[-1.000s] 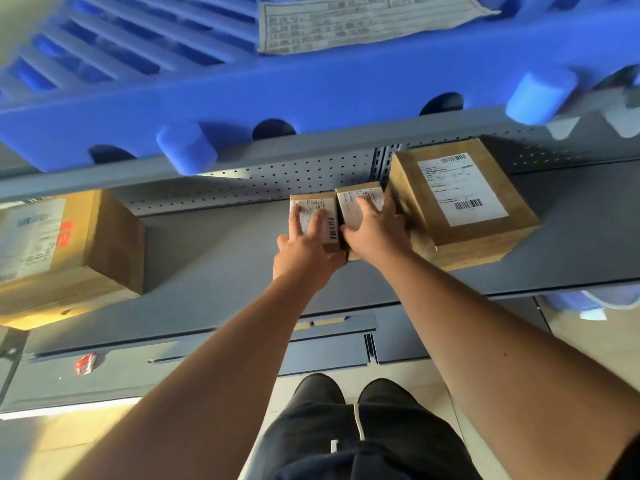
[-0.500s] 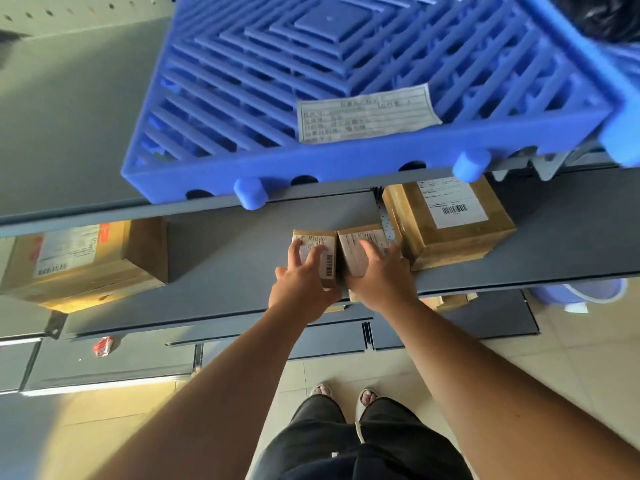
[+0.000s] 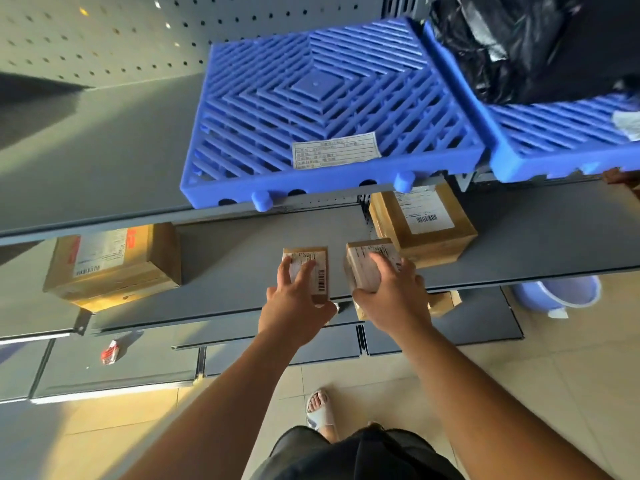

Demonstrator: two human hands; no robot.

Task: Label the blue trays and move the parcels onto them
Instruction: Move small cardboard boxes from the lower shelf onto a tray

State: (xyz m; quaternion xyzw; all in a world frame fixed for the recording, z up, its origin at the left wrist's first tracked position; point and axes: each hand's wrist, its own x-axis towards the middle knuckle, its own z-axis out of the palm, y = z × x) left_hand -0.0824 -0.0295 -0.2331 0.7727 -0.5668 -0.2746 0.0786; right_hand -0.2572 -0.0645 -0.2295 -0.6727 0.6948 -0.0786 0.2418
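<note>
1. Head view: grey metal shelves with a pegboard (image 3: 104,32) back stand on a beige tiled floor (image 3: 571,375).
2. Two blue trays lie side by side on the upper shelf (image 3: 121,143). The left tray (image 3: 322,109) bears a paper label (image 3: 334,150) near its front edge. The right tray (image 3: 554,143) holds a black bag (image 3: 512,39).
3. The middle shelf (image 3: 242,244) carries one big parcel (image 3: 110,265) at the left and a second big parcel (image 3: 426,226) at the right.
4. The left hand (image 3: 294,306) grips a small parcel (image 3: 311,268), fingers curled over its labelled top.
5. The right hand (image 3: 391,296) grips a tilted parcel (image 3: 367,265) just beside the second big parcel.
6. A red-and-white packet (image 3: 110,352) lies on the lowest shelf, and a pale blue basin (image 3: 561,292) stands on the floor.
</note>
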